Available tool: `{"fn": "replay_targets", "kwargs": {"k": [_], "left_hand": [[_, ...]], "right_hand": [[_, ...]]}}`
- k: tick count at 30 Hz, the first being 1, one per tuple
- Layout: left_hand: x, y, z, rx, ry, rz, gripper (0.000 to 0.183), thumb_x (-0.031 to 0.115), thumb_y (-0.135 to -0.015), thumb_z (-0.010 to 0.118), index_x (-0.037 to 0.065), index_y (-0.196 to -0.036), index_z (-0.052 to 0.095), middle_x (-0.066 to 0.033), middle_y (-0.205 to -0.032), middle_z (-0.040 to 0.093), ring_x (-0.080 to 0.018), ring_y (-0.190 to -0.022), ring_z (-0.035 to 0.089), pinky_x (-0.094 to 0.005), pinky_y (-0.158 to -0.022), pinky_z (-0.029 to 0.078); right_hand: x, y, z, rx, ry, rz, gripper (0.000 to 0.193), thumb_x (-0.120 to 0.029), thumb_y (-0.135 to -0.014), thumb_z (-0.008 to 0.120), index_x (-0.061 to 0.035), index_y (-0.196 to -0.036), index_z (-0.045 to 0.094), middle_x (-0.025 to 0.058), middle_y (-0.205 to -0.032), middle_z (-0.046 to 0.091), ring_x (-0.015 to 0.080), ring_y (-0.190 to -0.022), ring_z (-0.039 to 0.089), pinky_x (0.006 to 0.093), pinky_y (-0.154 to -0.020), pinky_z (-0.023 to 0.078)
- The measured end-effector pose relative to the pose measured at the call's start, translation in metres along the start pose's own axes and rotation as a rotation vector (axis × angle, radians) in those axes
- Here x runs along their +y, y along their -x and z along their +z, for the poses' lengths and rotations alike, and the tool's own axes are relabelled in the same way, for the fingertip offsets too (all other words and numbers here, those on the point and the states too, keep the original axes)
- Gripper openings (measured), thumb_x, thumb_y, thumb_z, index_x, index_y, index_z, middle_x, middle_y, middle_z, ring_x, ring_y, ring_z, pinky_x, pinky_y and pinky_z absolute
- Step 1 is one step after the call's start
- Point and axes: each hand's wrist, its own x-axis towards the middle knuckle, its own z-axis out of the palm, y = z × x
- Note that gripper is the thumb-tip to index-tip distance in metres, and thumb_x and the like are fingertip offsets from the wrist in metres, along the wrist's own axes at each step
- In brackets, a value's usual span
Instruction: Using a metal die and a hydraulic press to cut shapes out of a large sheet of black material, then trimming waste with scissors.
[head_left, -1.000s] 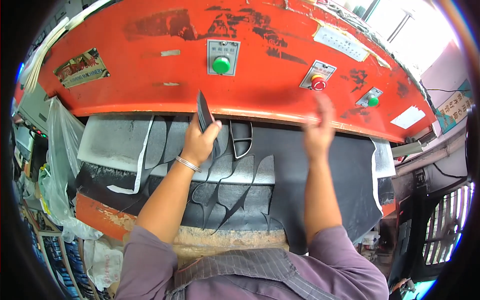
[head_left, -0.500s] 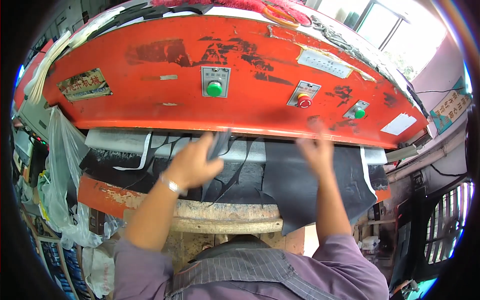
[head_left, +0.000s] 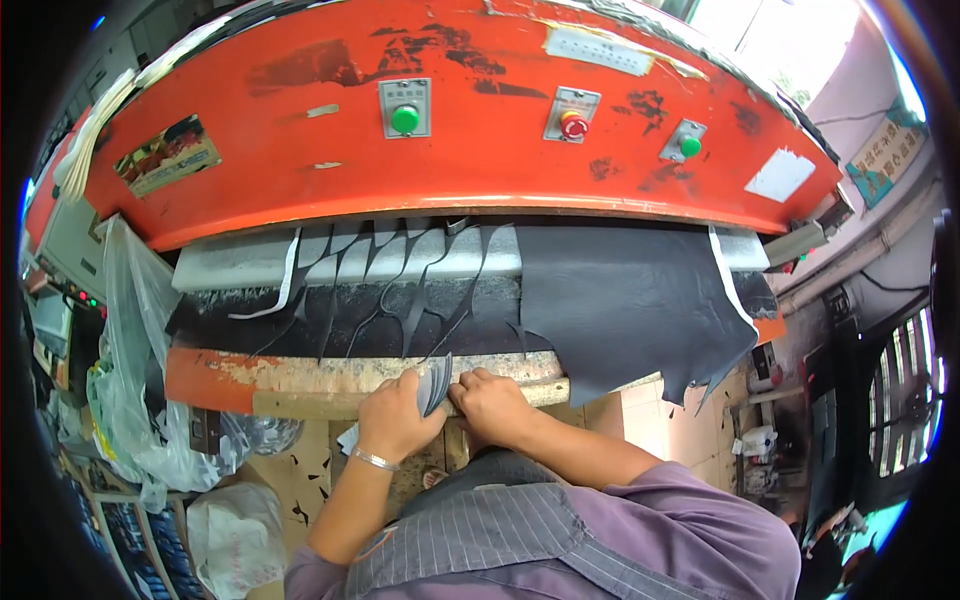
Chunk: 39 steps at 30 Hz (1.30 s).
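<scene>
My left hand [head_left: 395, 422] is closed round a small stack of dark grey cut leather pieces [head_left: 436, 384], held on edge in front of my body. My right hand [head_left: 494, 408] is beside the stack, at the wooden front edge [head_left: 310, 402] of the press bed. Its fingers are curled in, and what they hold, if anything, is hidden. Beyond my hands, thin leather offcuts [head_left: 412, 310] form a web with cut-out gaps on the pale cutting board [head_left: 225, 262]. To their right a large uncut dark leather sheet [head_left: 620, 285] hangs over the front edge.
The orange press beam [head_left: 300, 180] spans the far side, with a green button [head_left: 405, 119], a red stop button [head_left: 574, 124] and another green button [head_left: 690, 147]. Clear plastic bags [head_left: 135, 330] hang at left. A white sack [head_left: 235, 535] stands on the floor.
Both hands have come back from under the beam toward my body and drawn together. The leather stack came along in my left hand. My view has shifted slightly.
</scene>
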Motion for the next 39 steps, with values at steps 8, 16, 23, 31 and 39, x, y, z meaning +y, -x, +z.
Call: {"fn": "replay_targets", "kwargs": {"k": [8, 16, 23, 31, 39], "left_hand": [[-0.034, 0.027, -0.016, -0.460, 0.002, 0.040, 0.038, 0.030, -0.074, 0.064, -0.002, -0.094, 0.055, -0.0201, -0.083, 0.067, -0.0356, -0.072, 0.066, -0.0453, -0.066, 0.051], [-0.037, -0.015, -0.013, -0.116, 1.667, -0.235, 0.024, 0.017, -0.085, 0.054, 0.005, -0.104, 0.049, -0.0100, -0.086, 0.058, -0.0204, -0.074, 0.058, -0.0341, -0.069, 0.049], [-0.048, -0.050, 0.003, 0.056, 1.783, -0.306, 0.038, 0.033, -0.097, 0.049, 0.002, -0.119, 0.052, -0.0107, -0.103, 0.063, -0.0156, -0.081, 0.059, -0.0288, -0.068, 0.049], [-0.052, -0.043, 0.019, -0.088, 1.084, -0.110, 0.050, 0.033, -0.088, 0.068, -0.002, -0.120, 0.052, -0.0102, -0.113, 0.061, -0.0164, -0.098, 0.059, -0.0305, -0.088, 0.046], [-0.018, -0.113, 0.028, -0.051, 1.177, -0.041, 0.040, 0.013, -0.072, 0.066, -0.001, -0.107, 0.053, -0.0047, -0.090, 0.061, -0.0128, -0.081, 0.056, -0.0281, -0.074, 0.047]], "right_hand": [[0.032, -0.033, -0.062, -0.124, -0.480, 0.032, 0.053, -0.053, -0.081, 0.064, -0.0083, -0.108, 0.066, 0.0187, -0.098, 0.067, 0.0360, -0.093, 0.065, 0.0459, -0.081, 0.051], [0.067, -0.137, -0.043, -0.022, -0.241, 0.640, 0.072, -0.043, -0.075, 0.072, -0.0020, -0.126, 0.041, 0.0257, -0.123, 0.043, 0.0404, -0.111, 0.056, 0.0455, -0.089, 0.050], [0.039, -0.065, -0.035, 0.163, -0.649, 0.265, 0.071, -0.035, -0.074, 0.070, 0.0001, -0.130, 0.043, 0.0278, -0.122, 0.045, 0.0386, -0.106, 0.055, 0.0402, -0.090, 0.046], [0.008, -0.011, -0.048, -0.241, -0.279, 0.134, 0.068, -0.042, -0.074, 0.069, -0.0142, -0.134, 0.051, 0.0293, -0.121, 0.045, 0.0470, -0.103, 0.056, 0.0452, -0.093, 0.047], [0.094, -0.083, -0.055, 0.078, 0.021, 0.597, 0.062, -0.049, -0.078, 0.060, -0.0172, -0.131, 0.055, 0.0295, -0.124, 0.047, 0.0442, -0.104, 0.059, 0.0467, -0.090, 0.049]]}}
